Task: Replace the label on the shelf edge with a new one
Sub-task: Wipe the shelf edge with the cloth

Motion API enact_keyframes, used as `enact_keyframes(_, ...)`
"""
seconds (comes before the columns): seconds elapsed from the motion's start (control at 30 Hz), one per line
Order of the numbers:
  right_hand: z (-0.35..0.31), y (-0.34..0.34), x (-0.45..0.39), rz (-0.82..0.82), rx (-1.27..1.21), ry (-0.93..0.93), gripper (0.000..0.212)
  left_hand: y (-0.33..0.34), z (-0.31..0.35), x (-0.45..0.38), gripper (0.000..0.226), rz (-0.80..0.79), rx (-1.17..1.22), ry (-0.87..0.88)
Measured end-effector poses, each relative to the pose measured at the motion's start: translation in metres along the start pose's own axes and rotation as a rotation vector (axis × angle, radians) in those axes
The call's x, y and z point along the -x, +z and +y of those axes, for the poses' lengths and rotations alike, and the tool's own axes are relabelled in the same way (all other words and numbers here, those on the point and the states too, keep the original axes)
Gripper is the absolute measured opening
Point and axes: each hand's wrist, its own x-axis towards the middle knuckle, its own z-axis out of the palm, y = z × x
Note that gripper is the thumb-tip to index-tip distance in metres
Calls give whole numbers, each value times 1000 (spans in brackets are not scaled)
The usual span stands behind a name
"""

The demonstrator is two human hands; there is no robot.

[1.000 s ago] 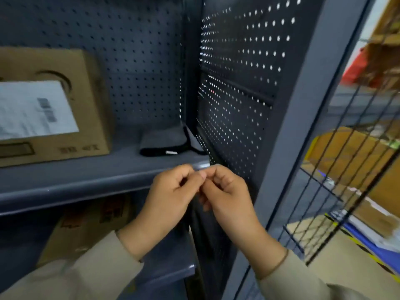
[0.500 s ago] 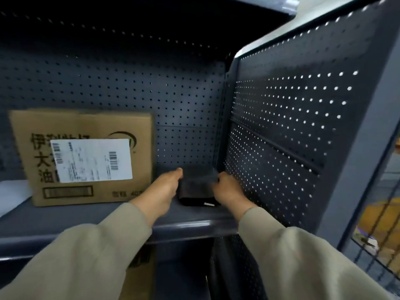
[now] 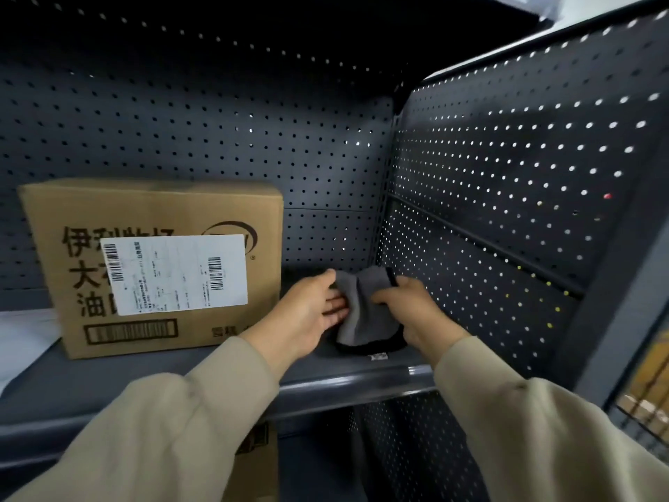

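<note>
A grey cloth with a black border (image 3: 365,313) is raised off the dark grey shelf (image 3: 347,382) near its right end. My right hand (image 3: 412,313) grips the cloth's right side, fingers closed over the top edge. My left hand (image 3: 311,313) holds the cloth's left side, fingers against the fabric. A small white tag (image 3: 378,356) hangs at the cloth's lower edge. The shelf's front edge (image 3: 362,393) runs below my wrists; no label is visible on it.
A cardboard box (image 3: 152,266) with a white shipping label (image 3: 173,273) stands on the shelf to the left. White sheets (image 3: 21,338) lie at the far left. Perforated metal panels form the back (image 3: 217,121) and right side (image 3: 506,211). Another box (image 3: 257,461) sits on the shelf below.
My hands moved from the shelf's front edge back onto the shelf, took hold of the cloth and lifted and bunched it. The view tilted upward.
</note>
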Motion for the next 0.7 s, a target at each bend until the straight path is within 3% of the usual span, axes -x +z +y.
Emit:
enact_keyframes(0.1, -28, 4, 31, -75, -103, -135, 24, -3, 14, 25, 39, -68, -10, 80)
enact_keyframes(0.17, -43, 14, 53, -168, -105, -207, 14, -9, 26, 44, 40, -113, -13, 134)
enact_keyframes(0.27, -53, 32, 83, -375, -123, -311, 30, -27, 47, 76, 41, -158, -49, 215)
enact_keyframes(0.37, -55, 49, 101, -439, -6, -497, 45, -66, 63, 102, 31, -144, -190, 310)
enact_keyframes(0.47, -56, 75, 110, -428, 152, -674, 47, -123, 69, 120, 19, 8, -614, 443)
enact_keyframes(0.57, -51, 107, 122, -432, 294, -879, 55, -175, 58, 130, 17, 112, -1017, 402)
enact_keyframes(0.6, -47, 118, 127, -463, 347, -956, 58, -190, 51, 133, 20, 135, -1143, 403)
enact_keyframes(0.7, -31, 151, 141, -574, 533, -1205, 60, -222, 31, 141, 57, 184, -1540, 450)
